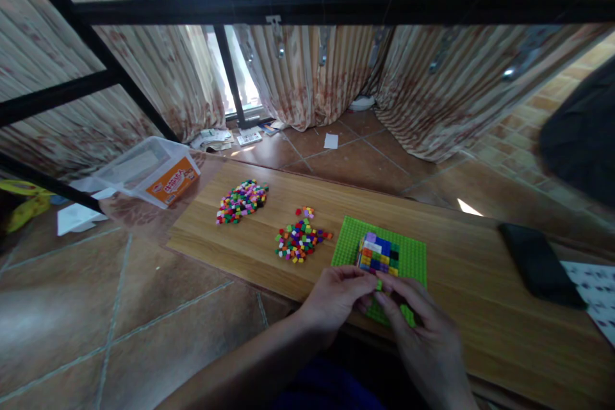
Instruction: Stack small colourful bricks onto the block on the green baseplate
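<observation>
A green baseplate (413, 255) lies on a low wooden board (471, 282). A block of small multicoloured bricks (378, 254) is built on the plate. My left hand (336, 298) and my right hand (423, 327) meet at the plate's near edge, just below the built block. Both hands' fingertips are pinched together around something small that I cannot make out. Left of the plate lie two loose heaps of tiny coloured bricks, one near (300, 240) and one farther left (241, 200).
An open clear plastic box with an orange label (158, 173) lies tipped at the board's left end. A black phone (538, 264) and a printed sheet (598, 295) lie on the right. Black metal bars (336, 3) cross overhead. Papers lie on the tiled floor by the curtains.
</observation>
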A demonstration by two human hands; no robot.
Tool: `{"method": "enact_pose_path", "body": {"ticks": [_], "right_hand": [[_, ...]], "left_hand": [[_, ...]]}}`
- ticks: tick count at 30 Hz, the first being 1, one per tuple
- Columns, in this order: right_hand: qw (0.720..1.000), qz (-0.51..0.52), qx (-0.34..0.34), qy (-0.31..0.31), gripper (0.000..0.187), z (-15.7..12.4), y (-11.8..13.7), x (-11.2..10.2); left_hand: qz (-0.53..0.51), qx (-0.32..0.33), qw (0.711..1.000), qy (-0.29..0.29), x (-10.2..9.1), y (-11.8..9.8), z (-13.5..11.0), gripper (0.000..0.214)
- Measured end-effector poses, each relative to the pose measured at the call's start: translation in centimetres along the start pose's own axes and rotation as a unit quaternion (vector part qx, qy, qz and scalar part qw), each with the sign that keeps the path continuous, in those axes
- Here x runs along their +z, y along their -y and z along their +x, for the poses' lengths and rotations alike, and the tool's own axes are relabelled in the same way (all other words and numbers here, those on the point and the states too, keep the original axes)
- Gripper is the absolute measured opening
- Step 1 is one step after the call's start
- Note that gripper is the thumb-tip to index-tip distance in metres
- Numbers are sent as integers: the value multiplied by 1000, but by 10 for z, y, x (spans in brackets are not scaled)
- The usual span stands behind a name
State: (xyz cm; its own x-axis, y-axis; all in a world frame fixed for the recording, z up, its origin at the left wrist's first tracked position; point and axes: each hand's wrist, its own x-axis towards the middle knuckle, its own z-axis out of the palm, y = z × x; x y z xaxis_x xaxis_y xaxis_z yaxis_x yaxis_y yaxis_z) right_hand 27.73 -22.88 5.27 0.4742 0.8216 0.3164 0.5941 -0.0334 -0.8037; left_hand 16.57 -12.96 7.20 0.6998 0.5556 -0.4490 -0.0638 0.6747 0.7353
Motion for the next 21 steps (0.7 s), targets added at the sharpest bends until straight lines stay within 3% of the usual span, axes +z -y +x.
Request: {"method": "enact_pose_path", "body": {"ticks": [6, 10, 13, 16, 21], "right_hand": [[999, -35, 7, -12, 20, 8, -6, -5], [995, -58, 50, -72, 26, 35, -24, -5], [995, -43, 59, -66, 29, 57, -43, -1], [996, -26, 66, -46, 28, 71, -59, 5], [996, 0, 85, -34, 26, 74, -69, 13]], "left_hand": [[55, 40, 998, -18, 2, 0, 8, 25], [133, 139, 978, -77, -10, 1, 32, 16], [195, 201, 954, -111, -22, 0, 57, 15], [246, 229, 937, -91, -30, -3, 80, 19], [245, 231, 941, -41, -25, -6, 101, 22]]}}
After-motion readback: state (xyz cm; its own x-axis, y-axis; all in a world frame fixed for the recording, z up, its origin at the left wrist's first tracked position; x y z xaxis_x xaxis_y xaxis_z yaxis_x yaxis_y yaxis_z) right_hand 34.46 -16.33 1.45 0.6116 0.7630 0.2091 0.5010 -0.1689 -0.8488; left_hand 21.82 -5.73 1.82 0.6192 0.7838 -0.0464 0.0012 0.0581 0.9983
